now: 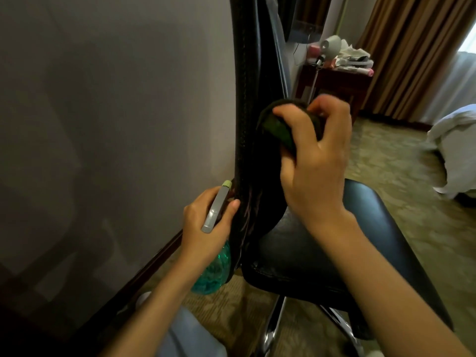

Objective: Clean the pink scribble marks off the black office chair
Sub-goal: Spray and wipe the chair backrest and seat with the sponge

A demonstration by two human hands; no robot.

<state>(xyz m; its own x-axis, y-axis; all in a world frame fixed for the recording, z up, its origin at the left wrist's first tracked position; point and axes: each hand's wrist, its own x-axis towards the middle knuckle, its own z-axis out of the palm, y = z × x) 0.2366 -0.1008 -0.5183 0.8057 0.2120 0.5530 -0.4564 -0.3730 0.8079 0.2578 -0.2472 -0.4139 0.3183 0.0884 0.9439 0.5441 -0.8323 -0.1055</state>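
Close to the grey wall [116, 99] stands the black office chair [296, 243], its backrest [247, 99] seen edge-on. The right hand [316, 161] curls its fingers round a dark green cloth [278, 127] and presses it against the backrest's front, above the seat. Lower down, faint pink scribble marks [248, 210] show on the backrest. The left hand [206, 225] grips a spray bottle [215, 212] by its grey head, thumb at the backrest's edge, the teal body below the wrist.

The chair back [247, 99] runs off the top edge; the left hand [206, 228] covers much of the spray bottle [213, 271]; the cloth [278, 127] is blurred.
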